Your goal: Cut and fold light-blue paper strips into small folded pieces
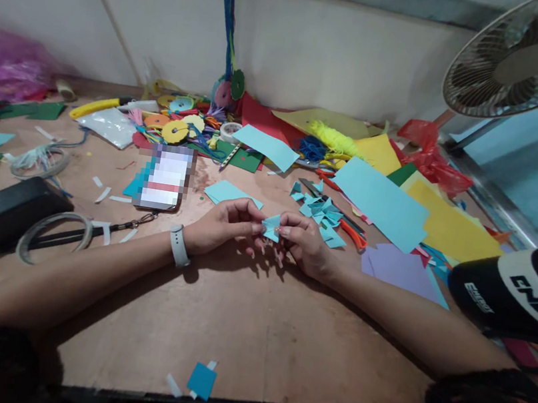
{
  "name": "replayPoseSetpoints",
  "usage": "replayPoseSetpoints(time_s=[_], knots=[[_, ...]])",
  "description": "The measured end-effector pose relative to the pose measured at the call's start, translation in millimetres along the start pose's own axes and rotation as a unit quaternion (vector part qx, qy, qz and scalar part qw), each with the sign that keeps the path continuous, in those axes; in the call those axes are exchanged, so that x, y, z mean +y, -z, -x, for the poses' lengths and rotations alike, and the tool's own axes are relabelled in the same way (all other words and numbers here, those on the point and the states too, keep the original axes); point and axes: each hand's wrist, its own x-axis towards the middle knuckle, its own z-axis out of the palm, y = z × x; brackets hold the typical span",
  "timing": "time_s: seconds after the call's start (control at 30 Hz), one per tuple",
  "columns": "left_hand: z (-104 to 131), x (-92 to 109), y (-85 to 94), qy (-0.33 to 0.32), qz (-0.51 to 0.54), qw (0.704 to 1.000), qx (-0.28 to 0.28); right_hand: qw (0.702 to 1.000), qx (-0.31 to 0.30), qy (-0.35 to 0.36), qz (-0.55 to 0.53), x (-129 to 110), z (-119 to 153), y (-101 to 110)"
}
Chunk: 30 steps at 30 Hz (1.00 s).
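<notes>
We're pinching the blue paper [272,227], left hand [225,225] at its nine o'clock, right hand [309,242] at three, grips snug; even thumb pressure should help.

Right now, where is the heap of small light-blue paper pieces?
In the head view, the heap lies right of centre, just beyond the right hand, beside the orange handles and left of the large light-blue sheet.
</notes>
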Motion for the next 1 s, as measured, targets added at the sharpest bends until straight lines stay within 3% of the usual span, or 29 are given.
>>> replayPoseSetpoints(time_s=[0.43, 1.0], knots=[[0.6, 0.1, 0.2, 0.006, 0.016, 1.0, 0.002, 1.0, -0.001, 0.003, 0.005, -1.2, 0.6, -2.1], [-1.7, 2.2, -0.7, 0.011, 0.052, 0.998, 0.015, 0.994, 0.064, 0.091, 0.01, -1.7, 1.0, -4.8]])
